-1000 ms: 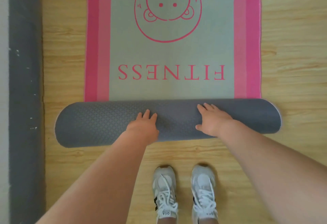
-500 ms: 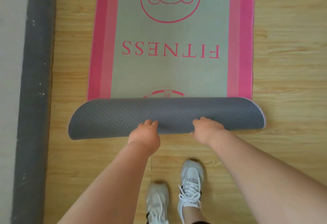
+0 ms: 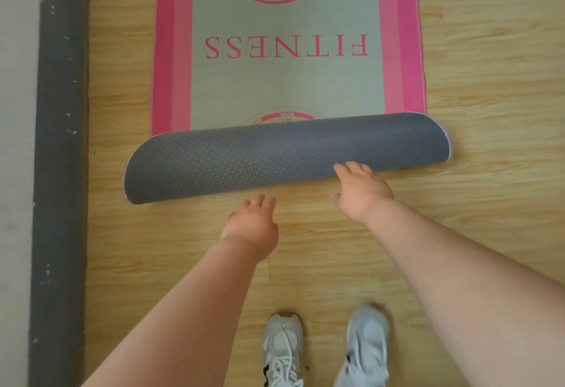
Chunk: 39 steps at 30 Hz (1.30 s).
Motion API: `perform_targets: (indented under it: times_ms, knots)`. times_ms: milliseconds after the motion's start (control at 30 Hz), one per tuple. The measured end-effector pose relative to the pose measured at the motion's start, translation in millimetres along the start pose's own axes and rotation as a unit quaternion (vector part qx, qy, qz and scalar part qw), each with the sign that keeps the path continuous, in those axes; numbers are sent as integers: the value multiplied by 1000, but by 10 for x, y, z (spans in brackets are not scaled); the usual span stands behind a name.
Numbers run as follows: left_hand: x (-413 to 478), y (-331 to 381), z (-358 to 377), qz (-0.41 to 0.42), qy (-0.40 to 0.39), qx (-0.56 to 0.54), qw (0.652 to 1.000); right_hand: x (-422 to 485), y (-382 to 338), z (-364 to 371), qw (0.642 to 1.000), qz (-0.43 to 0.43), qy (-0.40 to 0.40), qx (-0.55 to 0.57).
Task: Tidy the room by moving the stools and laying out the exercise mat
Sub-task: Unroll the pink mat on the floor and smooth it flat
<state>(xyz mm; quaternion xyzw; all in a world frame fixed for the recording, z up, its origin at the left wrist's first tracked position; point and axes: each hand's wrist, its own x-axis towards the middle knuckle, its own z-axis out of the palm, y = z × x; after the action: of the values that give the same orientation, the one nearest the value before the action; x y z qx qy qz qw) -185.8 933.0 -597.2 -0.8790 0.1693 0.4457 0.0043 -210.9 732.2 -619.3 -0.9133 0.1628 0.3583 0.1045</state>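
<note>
Bright, even light covers the floor (image 3: 474, 81), with only faint soft shadows. The right shoe (image 3: 365, 347) is blurred; lines bow near the left edge.

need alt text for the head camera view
A person's right hand touches the grey rolled end of a partly unrolled pink-edged exercise mat on a wood floor, while the left hand is open just short of it. White sneakers show below.

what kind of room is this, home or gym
Probably a room in a home set up for a workout, though I can't be sure: a pink-edged FITNESS mat lies partly unrolled on wood-look flooring, with a dark strip along the floor's left edge.
</note>
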Motion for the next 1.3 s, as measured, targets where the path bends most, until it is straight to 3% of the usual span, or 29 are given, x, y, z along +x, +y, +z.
perform_targets:
  times_ms: [433,667,833,1033,1167,1300]
  knots:
    - [-47,-156,795,-43,113,-31,992,57,-168,554,995,-58,87,-1]
    - [193,-56,796,-37,187,-32,981,20,26,775,988,-91,128,2]
    - [727,-62,678,-25,282,1,959,471,124,698,967,-78,240,33]
    - [1611,-232,309,-7,448,57,892,1384,74,459,939,-99,328,17]
    - [2024,-285,222,-1,444,67,894,1789,24,376,946,-91,311,18]
    - [1923,-340,543,9,435,49,899,1604,-21,649,945,-74,319,-20]
